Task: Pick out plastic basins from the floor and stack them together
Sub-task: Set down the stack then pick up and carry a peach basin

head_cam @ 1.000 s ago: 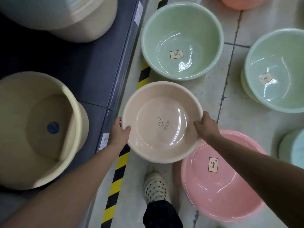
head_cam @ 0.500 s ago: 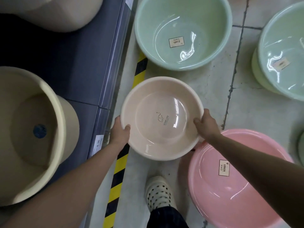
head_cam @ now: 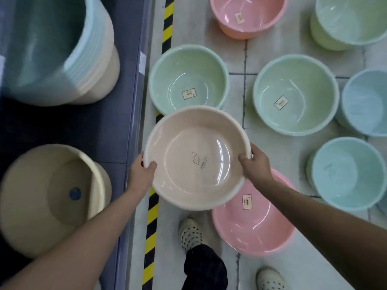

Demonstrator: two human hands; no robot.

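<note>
I hold a beige plastic basin level above the floor, with my left hand gripping its left rim and my right hand gripping its right rim. Under its right edge a pink basin lies on the tiles. Beyond it sit two green basins, two blue basins, another pink basin and a large green basin at the far right.
A dark blue shelf runs along the left, carrying a tall stack of blue and cream tubs and a cream tub. A yellow-and-black tape strip edges the floor. My white shoes stand below the basin.
The view has pulled back and shifted, showing more basins at the right and the tub stack on the shelf. The beige basin stays held in both hands, a little higher.
</note>
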